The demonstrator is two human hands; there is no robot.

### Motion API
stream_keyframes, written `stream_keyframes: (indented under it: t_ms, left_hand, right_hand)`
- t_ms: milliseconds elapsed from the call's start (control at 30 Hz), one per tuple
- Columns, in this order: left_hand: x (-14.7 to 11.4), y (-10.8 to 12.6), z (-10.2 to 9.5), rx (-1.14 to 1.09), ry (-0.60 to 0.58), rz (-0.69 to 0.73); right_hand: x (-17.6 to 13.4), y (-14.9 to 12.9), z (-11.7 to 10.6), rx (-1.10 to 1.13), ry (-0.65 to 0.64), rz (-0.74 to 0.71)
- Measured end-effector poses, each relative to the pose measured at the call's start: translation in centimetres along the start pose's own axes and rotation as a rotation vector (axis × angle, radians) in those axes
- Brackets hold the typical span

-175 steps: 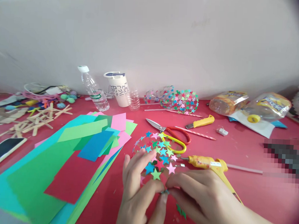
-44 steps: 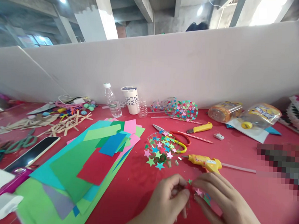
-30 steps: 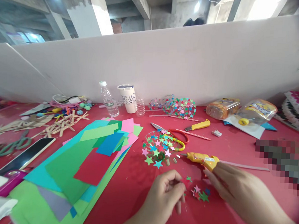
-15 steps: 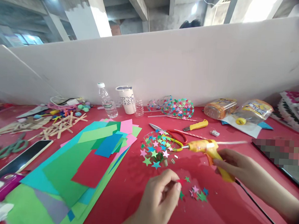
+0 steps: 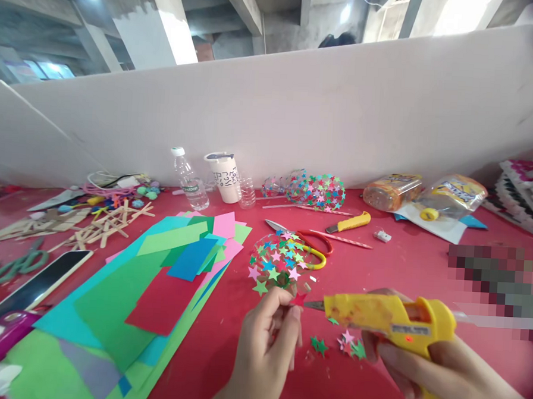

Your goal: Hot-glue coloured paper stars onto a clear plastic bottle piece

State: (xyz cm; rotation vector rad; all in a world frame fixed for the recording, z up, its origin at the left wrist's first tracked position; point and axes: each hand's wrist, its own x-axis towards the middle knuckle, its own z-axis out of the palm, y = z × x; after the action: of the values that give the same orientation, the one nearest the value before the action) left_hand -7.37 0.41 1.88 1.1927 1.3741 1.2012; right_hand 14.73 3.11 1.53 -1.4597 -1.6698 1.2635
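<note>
Between thumb and forefinger, my left hand (image 5: 268, 339) pinches a small red paper star (image 5: 299, 299). My right hand (image 5: 423, 362) grips a yellow hot glue gun (image 5: 376, 315), whose metal nozzle points left and meets or nearly meets the star. A red light glows on the gun's side, and a clear glue stick sticks out of its back. Loose paper stars (image 5: 348, 342) in pink and green lie on the table below the gun. Just beyond my left hand sits a clear rounded plastic piece covered in coloured stars (image 5: 277, 259).
Scissors (image 5: 319, 259) and a yellow box cutter (image 5: 349, 222) lie behind. A star-covered bottle (image 5: 320, 190), a water bottle (image 5: 191, 183) and a white cup (image 5: 223, 176) line the partition. Coloured paper (image 5: 113, 301) spreads left, beside a phone (image 5: 39, 283). Plastic bottles (image 5: 394, 191) lie back right.
My right hand has brought the glue gun nearer and turned it, its nozzle now at the red star. My left hand has lifted the star up and left off the table.
</note>
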Motion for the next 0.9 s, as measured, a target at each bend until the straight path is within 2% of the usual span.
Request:
stream_keyframes:
  t_ms: [100, 133, 167, 200, 300, 400, 633, 800, 900]
  left_hand:
    - [0.0, 0.0, 0.0, 0.020, 0.002, -0.007]
    - [0.0, 0.0, 0.0, 0.026, 0.002, -0.014]
    - [0.1, -0.1, 0.0, 0.030, -0.001, -0.021]
    - [0.1, -0.1, 0.0, 0.033, -0.004, -0.027]
    - [0.1, -0.2, 0.0, 0.037, -0.016, -0.038]
    - [0.0, -0.2, 0.0, 0.035, -0.022, -0.036]
    - [0.0, -0.1, 0.1, 0.020, -0.016, -0.044]
    - [0.0, -0.1, 0.2, -0.015, -0.007, -0.037]
    - [-0.1, 0.0, 0.3, -0.039, 0.015, -0.035]
  right_hand:
    - [-0.3, 1.9, 0.2, -0.061, -0.020, -0.116]
    - [-0.4, 2.4, 0.4, -0.098, 0.125, -0.121]
    - [-0.6, 2.7, 0.6, -0.106, 0.210, -0.142]
    - [-0.7, 2.8, 0.9, -0.105, 0.239, -0.173]
    - [-0.8, 1.9, 1.5, -0.084, 0.160, -0.246]
    - [-0.7, 0.9, 1.5, -0.098, 0.099, -0.257]
    - [-0.5, 0.0, 1.2, -0.041, 0.065, -0.233]
    - [-0.5, -1.1, 1.6, 0.055, -0.014, -0.173]
    - [-0.5, -1.4, 1.7, 0.083, -0.013, -0.140]
